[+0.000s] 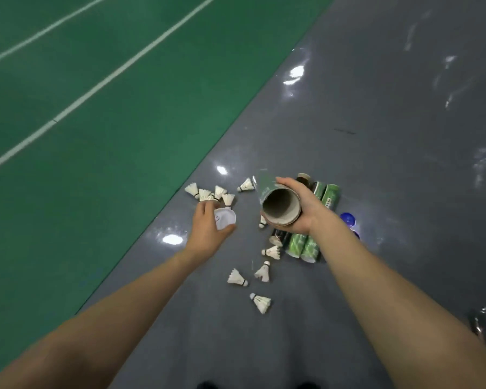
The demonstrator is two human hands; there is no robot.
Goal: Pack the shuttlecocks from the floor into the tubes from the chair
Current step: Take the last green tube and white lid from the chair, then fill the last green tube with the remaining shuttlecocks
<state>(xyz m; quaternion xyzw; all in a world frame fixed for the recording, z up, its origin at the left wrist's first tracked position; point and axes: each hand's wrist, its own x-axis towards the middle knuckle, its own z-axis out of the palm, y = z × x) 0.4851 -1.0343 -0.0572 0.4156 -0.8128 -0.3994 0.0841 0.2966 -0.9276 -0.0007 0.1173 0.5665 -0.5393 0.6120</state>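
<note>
Left hand (206,230) grips 1 shuttlecock (225,219); right hand (306,210) is wrapped round the open tube (280,204). Fed skirt-first or off-centre, its feathers could catch the rim and crumple.

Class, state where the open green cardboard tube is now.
Head view, right of centre: the open green cardboard tube sits in the right hand, above green tubes lying on the grey floor.

White feather shuttlecocks (237,277) lie scattered on the grey floor (348,136). A raised green tube (281,204) shows an open, seemingly empty mouth. More tubes (306,247) lie beneath.
</note>
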